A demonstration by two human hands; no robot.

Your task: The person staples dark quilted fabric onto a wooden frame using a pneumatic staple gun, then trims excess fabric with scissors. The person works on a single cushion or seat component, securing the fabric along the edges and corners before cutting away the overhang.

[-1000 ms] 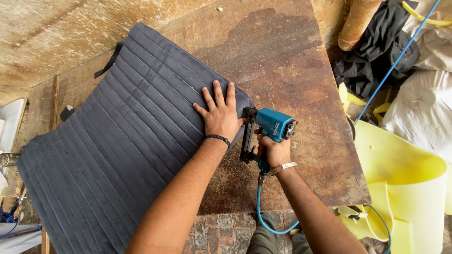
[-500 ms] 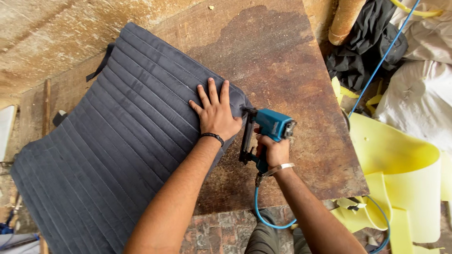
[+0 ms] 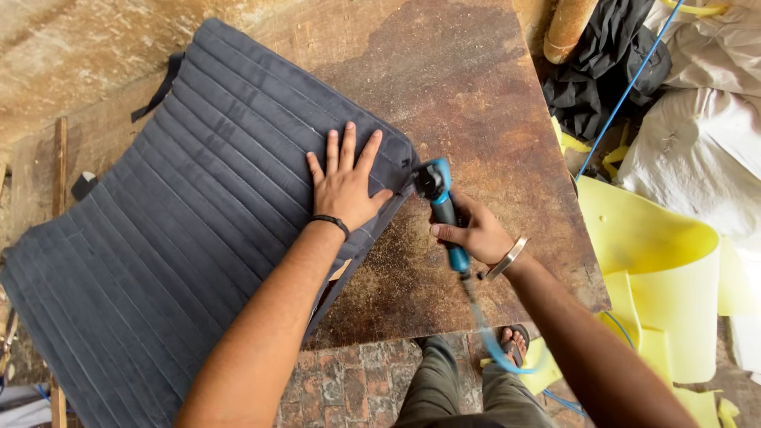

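The right hand (image 3: 476, 234) is wrapped tight around the handle of a blue air stapler (image 3: 441, 208), and a blue hose (image 3: 495, 349) hangs down from its bottom end. The tool's dark nose touches the edge of a big grey padded cover (image 3: 158, 238) with long stitched lines. Just left of the tool, the left hand (image 3: 346, 184) lies flat with fingers spread, pressing the cover on the brown table (image 3: 476, 87).

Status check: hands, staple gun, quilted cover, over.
Left hand flat on grey quilted cover. Right hand grips blue staple gun at cover's edge. Nothing blocking.
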